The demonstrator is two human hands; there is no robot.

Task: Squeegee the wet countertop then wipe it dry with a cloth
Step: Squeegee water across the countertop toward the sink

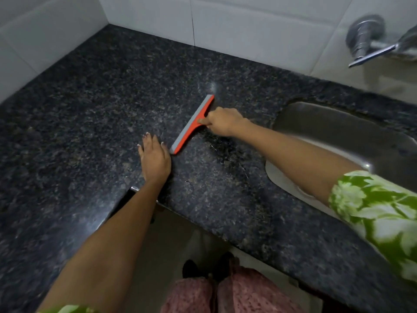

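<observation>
An orange squeegee (191,125) with a grey rubber blade lies diagonally on the dark speckled granite countertop (85,114), blade edge on the stone. My right hand (222,123) is shut on its handle from the right side. My left hand (154,158) rests flat on the counter with fingers spread, just left of the blade's near end, holding nothing. Thin wet streaks glisten on the counter (222,152) to the right of the blade. No cloth is in view.
A steel sink (334,132) is set into the counter on the right. A chrome wall tap (370,41) sticks out above it. White tiled walls (225,23) close the back and left. The counter's front edge runs diagonally past my legs.
</observation>
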